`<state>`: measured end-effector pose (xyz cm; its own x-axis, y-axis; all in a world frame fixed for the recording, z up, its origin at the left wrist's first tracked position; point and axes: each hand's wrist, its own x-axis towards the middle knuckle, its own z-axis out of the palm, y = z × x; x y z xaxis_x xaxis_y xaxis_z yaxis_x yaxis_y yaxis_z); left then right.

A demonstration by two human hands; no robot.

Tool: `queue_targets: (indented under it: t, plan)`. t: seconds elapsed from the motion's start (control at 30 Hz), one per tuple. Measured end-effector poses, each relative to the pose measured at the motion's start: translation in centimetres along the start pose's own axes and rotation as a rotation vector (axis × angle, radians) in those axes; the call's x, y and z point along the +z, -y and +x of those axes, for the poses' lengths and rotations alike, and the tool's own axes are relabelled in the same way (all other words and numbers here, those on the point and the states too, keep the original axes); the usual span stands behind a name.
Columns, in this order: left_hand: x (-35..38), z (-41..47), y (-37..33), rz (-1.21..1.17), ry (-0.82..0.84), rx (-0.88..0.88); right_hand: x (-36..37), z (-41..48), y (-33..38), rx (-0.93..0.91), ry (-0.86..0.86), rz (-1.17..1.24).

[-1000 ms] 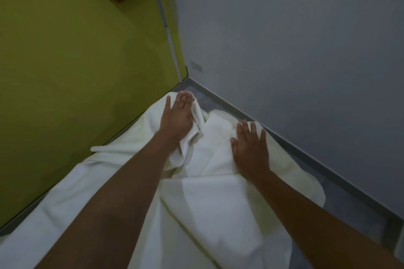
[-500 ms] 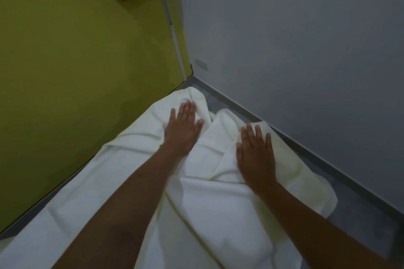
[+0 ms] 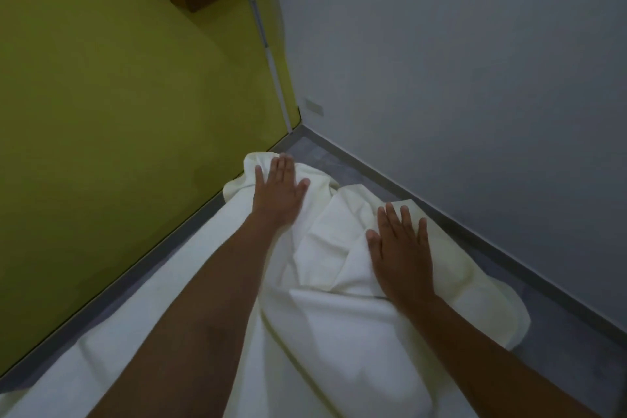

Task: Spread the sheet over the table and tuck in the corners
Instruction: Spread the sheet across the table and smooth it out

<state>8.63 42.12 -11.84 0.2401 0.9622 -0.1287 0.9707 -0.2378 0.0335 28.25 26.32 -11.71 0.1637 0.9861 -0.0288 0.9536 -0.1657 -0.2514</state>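
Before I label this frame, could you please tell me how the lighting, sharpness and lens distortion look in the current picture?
Head view: dim and even, with no glare; the white sheet is the brightest area, its folds marked by soft shadows; the left hand is slightly smeared at its fingertips, while the right hand reads sharper; the wide-angle lens makes the yellow wall and the grey wall lean apart.

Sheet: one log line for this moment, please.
left hand: flat on sheet, far corner | right hand: flat on sheet | sheet: bunched between hands | tuck: not done
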Motion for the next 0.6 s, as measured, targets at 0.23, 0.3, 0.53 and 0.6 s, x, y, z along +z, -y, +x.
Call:
queue_targets:
  t: [0.23,0.3,0.53,0.6]
  plan:
    - [-1.6,3.7,-0.1,0.015,0.074,0.136,-0.4,0.0,-0.7,-0.045,-0.051,-0.021]
    - [-1.3,2.7,-1.2,-0.121,-0.001,0.088,-0.4,-0.1,-1.2,-0.063,-0.035,-0.052]
    - [1.5,-0.7,-0.7,-0.162,-0.042,0.034,-0.4,-0.7,-2.6,-0.077,0.009,-0.07]
    - [1.2,0.2,-0.1,-0.149,-0.012,0.005,-0.5,-1.5,-3.5,-0.056,-0.007,-0.054]
